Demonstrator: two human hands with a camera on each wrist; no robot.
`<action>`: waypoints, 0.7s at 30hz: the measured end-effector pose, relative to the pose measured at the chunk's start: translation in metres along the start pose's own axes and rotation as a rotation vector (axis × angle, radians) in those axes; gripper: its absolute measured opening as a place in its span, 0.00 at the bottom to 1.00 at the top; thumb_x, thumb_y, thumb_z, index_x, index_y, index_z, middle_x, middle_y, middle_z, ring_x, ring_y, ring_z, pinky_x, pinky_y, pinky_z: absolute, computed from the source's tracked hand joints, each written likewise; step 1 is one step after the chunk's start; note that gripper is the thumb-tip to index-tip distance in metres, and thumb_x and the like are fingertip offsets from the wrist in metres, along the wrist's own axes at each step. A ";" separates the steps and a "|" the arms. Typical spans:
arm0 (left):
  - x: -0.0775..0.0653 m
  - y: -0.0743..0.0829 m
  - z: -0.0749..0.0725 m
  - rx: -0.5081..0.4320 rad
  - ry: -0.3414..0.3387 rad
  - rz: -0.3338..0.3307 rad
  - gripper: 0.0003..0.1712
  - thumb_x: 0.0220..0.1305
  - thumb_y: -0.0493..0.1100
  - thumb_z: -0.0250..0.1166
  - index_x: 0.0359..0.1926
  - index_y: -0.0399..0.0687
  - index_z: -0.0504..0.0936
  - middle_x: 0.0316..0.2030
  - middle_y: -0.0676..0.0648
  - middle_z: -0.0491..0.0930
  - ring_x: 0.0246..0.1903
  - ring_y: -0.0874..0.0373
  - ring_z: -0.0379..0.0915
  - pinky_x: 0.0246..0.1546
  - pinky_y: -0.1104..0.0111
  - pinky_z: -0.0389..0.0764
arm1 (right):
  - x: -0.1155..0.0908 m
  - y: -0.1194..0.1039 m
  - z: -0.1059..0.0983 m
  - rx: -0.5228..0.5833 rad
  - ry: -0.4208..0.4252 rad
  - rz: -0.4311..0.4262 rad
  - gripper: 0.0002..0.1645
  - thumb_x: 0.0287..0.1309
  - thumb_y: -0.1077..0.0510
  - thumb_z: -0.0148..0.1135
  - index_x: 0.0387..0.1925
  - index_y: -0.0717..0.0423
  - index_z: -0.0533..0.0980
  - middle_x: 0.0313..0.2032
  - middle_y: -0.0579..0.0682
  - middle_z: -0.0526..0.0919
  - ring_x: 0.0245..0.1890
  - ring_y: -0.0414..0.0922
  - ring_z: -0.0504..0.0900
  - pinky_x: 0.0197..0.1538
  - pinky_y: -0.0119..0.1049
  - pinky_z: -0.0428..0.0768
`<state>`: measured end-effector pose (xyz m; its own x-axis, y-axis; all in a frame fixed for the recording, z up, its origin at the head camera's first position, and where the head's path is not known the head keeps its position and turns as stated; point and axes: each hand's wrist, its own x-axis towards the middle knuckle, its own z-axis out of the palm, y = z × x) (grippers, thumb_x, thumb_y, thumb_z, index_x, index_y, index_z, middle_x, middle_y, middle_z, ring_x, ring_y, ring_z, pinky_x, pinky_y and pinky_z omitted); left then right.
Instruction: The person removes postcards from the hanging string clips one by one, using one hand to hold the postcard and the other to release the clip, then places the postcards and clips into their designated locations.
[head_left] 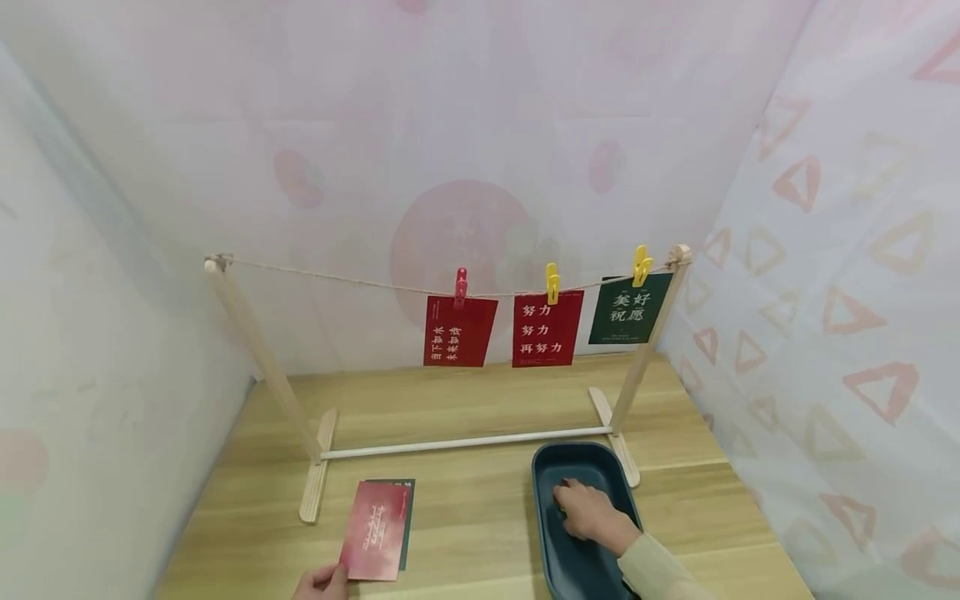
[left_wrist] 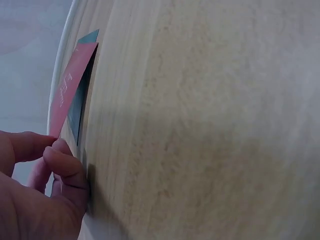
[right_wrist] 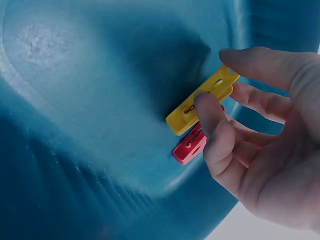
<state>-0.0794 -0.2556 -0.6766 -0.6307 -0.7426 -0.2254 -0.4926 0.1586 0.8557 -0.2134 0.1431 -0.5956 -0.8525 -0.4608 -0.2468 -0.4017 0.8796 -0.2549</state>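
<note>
At the lower left of the head view, my left hand [head_left: 322, 582] pinches the bottom corner of a red card [head_left: 377, 533] between thumb and finger. In the left wrist view that card [left_wrist: 72, 82] is tilted up off a dark green card [head_left: 407, 525], which it mostly covers. My right hand [head_left: 592, 515] reaches into a dark blue tray [head_left: 558, 575]. Seen from the right wrist, its thumb and fingers hold a yellow clothespin [right_wrist: 202, 100]. A red clothespin [right_wrist: 190, 145] lies right beside it, partly hidden by the fingers.
A wooden stand with a left post [head_left: 262, 358] and right post [head_left: 647, 350] carries a sagging string [head_left: 337, 279]. Two red cards [head_left: 459, 333] [head_left: 546, 333] and a green card [head_left: 628, 312] hang from it by clothespins. A white bar [head_left: 465, 443] joins the feet.
</note>
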 end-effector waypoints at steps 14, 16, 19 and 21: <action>0.004 0.027 0.002 0.337 -0.087 0.025 0.14 0.65 0.44 0.59 0.38 0.34 0.76 0.26 0.41 0.80 0.23 0.53 0.73 0.23 0.70 0.65 | 0.005 0.000 -0.007 -0.007 -0.010 0.023 0.10 0.52 0.65 0.66 0.33 0.50 0.75 0.33 0.50 0.78 0.26 0.46 0.72 0.27 0.44 0.71; 0.004 0.027 0.004 0.361 -0.090 0.019 0.14 0.65 0.45 0.60 0.38 0.35 0.75 0.25 0.42 0.79 0.23 0.54 0.72 0.23 0.69 0.64 | 0.005 0.001 -0.007 -0.004 -0.010 0.027 0.10 0.52 0.65 0.66 0.33 0.50 0.74 0.31 0.49 0.76 0.26 0.46 0.71 0.27 0.43 0.70; 0.004 0.030 0.005 0.380 -0.096 -0.014 0.14 0.66 0.45 0.60 0.38 0.35 0.75 0.25 0.42 0.78 0.24 0.53 0.72 0.23 0.68 0.64 | 0.006 0.002 -0.006 -0.009 -0.006 0.028 0.10 0.52 0.65 0.67 0.34 0.50 0.75 0.31 0.49 0.76 0.27 0.47 0.73 0.27 0.43 0.70; 0.003 0.032 0.005 0.384 -0.099 -0.028 0.14 0.66 0.45 0.60 0.39 0.35 0.75 0.25 0.42 0.78 0.24 0.53 0.72 0.24 0.67 0.64 | 0.006 0.001 -0.005 -0.012 -0.001 0.027 0.10 0.52 0.64 0.68 0.35 0.50 0.76 0.32 0.49 0.77 0.27 0.47 0.74 0.28 0.44 0.71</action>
<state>-0.0996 -0.2499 -0.6524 -0.6593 -0.6868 -0.3061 -0.6871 0.3848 0.6163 -0.2207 0.1419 -0.5922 -0.8629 -0.4370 -0.2539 -0.3824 0.8930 -0.2373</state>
